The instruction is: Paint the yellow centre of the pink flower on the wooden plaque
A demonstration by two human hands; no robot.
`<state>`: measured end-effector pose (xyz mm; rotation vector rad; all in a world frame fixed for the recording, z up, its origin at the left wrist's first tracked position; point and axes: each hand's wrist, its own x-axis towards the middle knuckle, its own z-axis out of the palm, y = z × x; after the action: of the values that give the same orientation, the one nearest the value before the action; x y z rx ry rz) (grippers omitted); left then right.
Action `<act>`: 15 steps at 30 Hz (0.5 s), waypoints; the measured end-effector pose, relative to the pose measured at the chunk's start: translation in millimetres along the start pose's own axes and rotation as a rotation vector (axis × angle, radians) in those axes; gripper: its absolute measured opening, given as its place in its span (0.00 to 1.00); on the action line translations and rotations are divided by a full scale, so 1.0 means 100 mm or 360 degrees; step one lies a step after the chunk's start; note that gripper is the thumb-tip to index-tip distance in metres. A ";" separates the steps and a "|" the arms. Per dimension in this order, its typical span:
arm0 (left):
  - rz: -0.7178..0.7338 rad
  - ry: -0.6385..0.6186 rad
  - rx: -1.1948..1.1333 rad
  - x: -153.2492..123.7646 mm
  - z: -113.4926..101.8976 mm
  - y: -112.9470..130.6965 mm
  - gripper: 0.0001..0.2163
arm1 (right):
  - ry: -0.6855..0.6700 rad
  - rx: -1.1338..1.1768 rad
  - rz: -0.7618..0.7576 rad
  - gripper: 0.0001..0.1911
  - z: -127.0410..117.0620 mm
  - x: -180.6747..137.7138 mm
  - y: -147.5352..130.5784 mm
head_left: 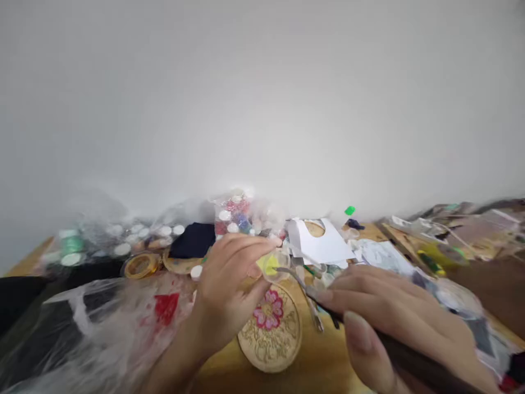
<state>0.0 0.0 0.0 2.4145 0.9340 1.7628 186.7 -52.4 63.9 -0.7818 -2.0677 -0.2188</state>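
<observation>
My left hand grips a small clear cup of yellow paint-like material between thumb and fingers. My right hand is closed around a palette knife with a dark handle and a thin, bent metal blade. The blade's tip reaches the yellow material at the cup. Just below the cup lies a round wooden disc with a pink-petalled flower and gold line patterns. My left thumb and the cup partly cover its upper edge.
Clear plastic wrap spreads over the left side. White-lidded jars and a dark folded cloth stand behind. A white sheet with a cutout lies behind the cup. Wooden trays with clutter fill the right. A plain wall rises behind.
</observation>
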 end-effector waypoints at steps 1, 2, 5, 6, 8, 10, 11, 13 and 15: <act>0.0010 0.0002 -0.0008 0.00 0.00 0.00 0.16 | -0.0059 -0.0005 -0.0035 0.08 -0.01 0.02 0.02; 0.0018 0.0004 -0.0015 0.00 -0.01 0.00 0.15 | -0.0105 -0.0008 -0.0060 0.08 -0.02 0.04 0.03; 0.0022 0.0020 -0.0035 0.00 -0.01 0.00 0.14 | -0.0165 -0.0011 -0.0074 0.07 -0.01 0.07 0.06; 0.0018 0.0028 -0.0039 0.00 0.00 0.00 0.13 | -0.0157 -0.0007 -0.0059 0.07 0.00 0.07 0.07; -0.0004 0.0041 -0.0028 0.00 0.00 0.01 0.13 | -0.0143 0.0002 -0.0045 0.07 0.01 0.06 0.07; -0.0020 0.0048 -0.0018 0.00 0.00 0.02 0.13 | -0.0133 -0.0010 -0.0056 0.07 -0.01 0.06 0.07; -0.0025 0.0047 -0.0020 0.00 0.00 0.02 0.13 | -0.0121 -0.0020 -0.0073 0.07 -0.02 0.07 0.06; -0.0027 0.0043 -0.0028 0.01 0.00 0.04 0.14 | -0.0106 -0.0049 -0.0096 0.07 -0.03 0.07 0.06; -0.0030 0.0041 -0.0023 0.01 -0.01 0.05 0.15 | -0.0098 -0.0084 -0.0080 0.07 -0.02 0.06 0.05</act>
<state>2.2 -4.0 3.1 2.3724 0.9397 1.7920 188.8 -46.2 69.4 -0.7777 -2.1486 -0.2812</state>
